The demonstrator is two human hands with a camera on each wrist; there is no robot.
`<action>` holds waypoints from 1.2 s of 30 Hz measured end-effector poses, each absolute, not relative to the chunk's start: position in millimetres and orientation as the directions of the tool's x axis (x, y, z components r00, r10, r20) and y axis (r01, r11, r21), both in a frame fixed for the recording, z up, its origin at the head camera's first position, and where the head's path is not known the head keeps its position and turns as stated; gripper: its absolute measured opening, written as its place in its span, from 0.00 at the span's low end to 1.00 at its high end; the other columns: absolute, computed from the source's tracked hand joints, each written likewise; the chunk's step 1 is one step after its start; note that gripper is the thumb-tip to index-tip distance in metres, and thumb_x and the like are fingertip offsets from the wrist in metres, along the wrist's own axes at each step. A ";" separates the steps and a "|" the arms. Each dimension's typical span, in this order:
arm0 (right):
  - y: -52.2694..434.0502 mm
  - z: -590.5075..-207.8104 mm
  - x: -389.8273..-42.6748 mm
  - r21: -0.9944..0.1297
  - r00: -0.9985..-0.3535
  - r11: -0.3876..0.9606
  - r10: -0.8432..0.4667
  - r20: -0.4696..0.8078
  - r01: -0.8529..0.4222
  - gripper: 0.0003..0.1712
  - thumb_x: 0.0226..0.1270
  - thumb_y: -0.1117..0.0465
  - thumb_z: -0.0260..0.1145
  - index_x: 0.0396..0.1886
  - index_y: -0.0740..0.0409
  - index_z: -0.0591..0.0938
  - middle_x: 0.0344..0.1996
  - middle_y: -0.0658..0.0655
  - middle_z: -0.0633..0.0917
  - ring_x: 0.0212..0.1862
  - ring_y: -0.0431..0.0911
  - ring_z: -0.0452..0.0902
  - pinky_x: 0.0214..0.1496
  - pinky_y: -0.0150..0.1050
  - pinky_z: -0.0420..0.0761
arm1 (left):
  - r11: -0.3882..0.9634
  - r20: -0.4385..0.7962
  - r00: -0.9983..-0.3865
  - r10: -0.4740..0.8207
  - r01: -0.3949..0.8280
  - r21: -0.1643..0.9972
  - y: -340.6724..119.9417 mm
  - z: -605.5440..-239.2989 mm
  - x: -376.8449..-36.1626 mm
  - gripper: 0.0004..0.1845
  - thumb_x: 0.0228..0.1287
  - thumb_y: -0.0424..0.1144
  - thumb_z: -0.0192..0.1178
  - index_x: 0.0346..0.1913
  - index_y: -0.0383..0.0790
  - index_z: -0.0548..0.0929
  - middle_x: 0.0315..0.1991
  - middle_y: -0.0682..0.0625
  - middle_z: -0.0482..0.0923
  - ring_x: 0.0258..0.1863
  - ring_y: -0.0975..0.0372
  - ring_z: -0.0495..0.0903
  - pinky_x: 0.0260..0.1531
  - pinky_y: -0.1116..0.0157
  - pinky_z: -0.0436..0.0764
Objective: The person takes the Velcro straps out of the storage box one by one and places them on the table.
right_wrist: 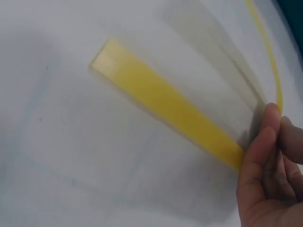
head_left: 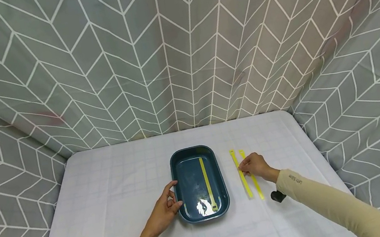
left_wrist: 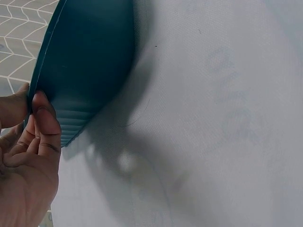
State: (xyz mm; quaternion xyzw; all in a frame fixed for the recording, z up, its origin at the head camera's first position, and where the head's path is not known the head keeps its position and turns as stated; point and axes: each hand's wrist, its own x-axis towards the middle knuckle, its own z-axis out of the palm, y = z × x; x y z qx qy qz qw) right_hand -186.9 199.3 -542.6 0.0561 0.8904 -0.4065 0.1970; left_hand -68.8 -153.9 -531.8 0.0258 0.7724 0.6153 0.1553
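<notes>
In the head view, a dark blue rectangular tray (head_left: 189,180) stands on the table with one yellow strap (head_left: 206,182) lying lengthwise inside, a slotted end toward the person. My left hand (head_left: 165,210) is at the tray's left side; in the left wrist view, thumb and fingers pinch the tray's rim (left_wrist: 40,61). Right of the tray, my right hand (head_left: 257,165) pinches a second yellow strap (head_left: 246,186) near its middle. That strap appears edge-on in the right wrist view, lifted above its shadow. A third yellow strap (right_wrist: 161,99) lies beside it, partly hidden by the hand.
A white cloth (head_left: 113,197) covers the table. Grey patterned curtains (head_left: 165,56) hang behind and on both sides. Black wrist-camera mounts (head_left: 278,196) sit at both wrists.
</notes>
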 end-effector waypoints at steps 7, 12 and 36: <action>199.8 -542.5 -187.6 -0.689 -0.930 0.701 -0.100 -0.354 0.187 0.05 0.62 0.67 0.72 0.28 0.66 0.87 0.17 0.55 0.85 0.20 0.41 0.78 0.25 0.32 0.76 | 0.256 -0.219 -0.950 0.222 -0.160 0.953 -153.8 -531.3 -68.6 0.35 0.68 0.27 0.61 0.75 0.41 0.60 0.41 0.44 0.67 0.20 0.68 0.63 0.25 0.72 0.66; 198.6 -541.5 -187.4 -0.654 -0.937 0.745 -0.119 -0.328 0.134 0.08 0.61 0.66 0.73 0.23 0.63 0.87 0.15 0.55 0.84 0.19 0.42 0.76 0.25 0.32 0.74 | 0.265 -0.224 -0.950 0.216 -0.163 0.950 -153.3 -532.0 -68.6 0.35 0.68 0.27 0.61 0.75 0.42 0.60 0.40 0.45 0.68 0.20 0.68 0.64 0.25 0.72 0.66; 192.2 -532.5 -183.4 -0.530 -0.943 0.845 -0.112 -0.312 0.075 0.09 0.57 0.65 0.76 0.21 0.61 0.86 0.14 0.54 0.84 0.19 0.41 0.74 0.25 0.32 0.72 | 0.274 -0.216 -0.952 0.216 -0.153 0.950 -151.9 -535.2 -68.3 0.36 0.67 0.26 0.62 0.75 0.42 0.60 0.39 0.45 0.68 0.19 0.68 0.64 0.25 0.72 0.66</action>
